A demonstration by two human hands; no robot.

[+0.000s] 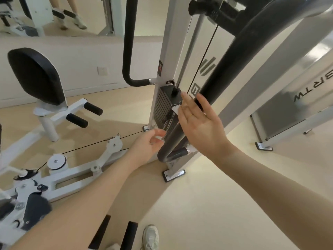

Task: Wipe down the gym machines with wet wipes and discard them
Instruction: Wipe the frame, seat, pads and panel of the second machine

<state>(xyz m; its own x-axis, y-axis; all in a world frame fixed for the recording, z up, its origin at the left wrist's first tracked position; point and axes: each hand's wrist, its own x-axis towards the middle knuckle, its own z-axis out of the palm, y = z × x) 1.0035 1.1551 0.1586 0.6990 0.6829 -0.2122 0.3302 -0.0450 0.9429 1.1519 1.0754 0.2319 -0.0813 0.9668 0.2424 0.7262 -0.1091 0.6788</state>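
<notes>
Black bar (216,91): thick, rounded, matte tube, slanting down to a curved lower end by the weight stack (164,107).
Machine frame (173,44): white painted metal post, flat-sided, standing on the pale wooden floor (207,204).
Right hand (200,123): fingers straight and spread, palm up against the bar's middle.
Left hand (149,143): fingers loosely curled, blurred, just left of the bar's lower end.
Wet wipe: can't tell where; a small white scrap (175,108) shows at the right fingertips.
Seat pad (36,74): black, cushioned, rounded, far left.

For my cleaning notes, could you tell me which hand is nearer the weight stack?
Right. The right hand overlaps the weight stack's right edge; the left hand hovers lower, beside its base.
</notes>
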